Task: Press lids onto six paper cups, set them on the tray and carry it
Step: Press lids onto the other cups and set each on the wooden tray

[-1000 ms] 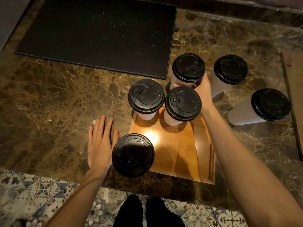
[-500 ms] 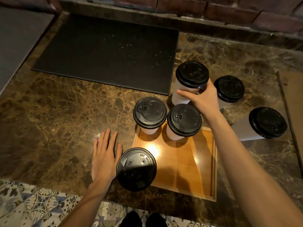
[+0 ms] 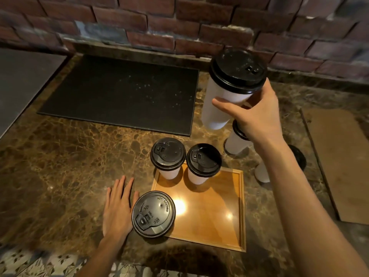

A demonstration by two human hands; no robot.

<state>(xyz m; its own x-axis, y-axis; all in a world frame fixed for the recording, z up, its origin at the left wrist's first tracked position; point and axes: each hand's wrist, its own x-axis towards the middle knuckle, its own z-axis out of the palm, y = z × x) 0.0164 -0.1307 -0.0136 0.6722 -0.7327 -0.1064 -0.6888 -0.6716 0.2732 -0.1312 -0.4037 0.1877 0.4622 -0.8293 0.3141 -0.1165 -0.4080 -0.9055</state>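
While our left hand lies flat on counter, grip apart, our right hand clamps lidded cup aloft at one o'clock of tray.

right hand grips lidded cup, lifted clear of counter | left hand flat on counter beside tray | three lidded cups on tray | two more behind right arm

I see a wooden tray with glossy varnish on a polished brown marble counter. The paper cups look matt white, and their plastic lids are black and slightly shiny. The black mat is matt, the brick wall rough.
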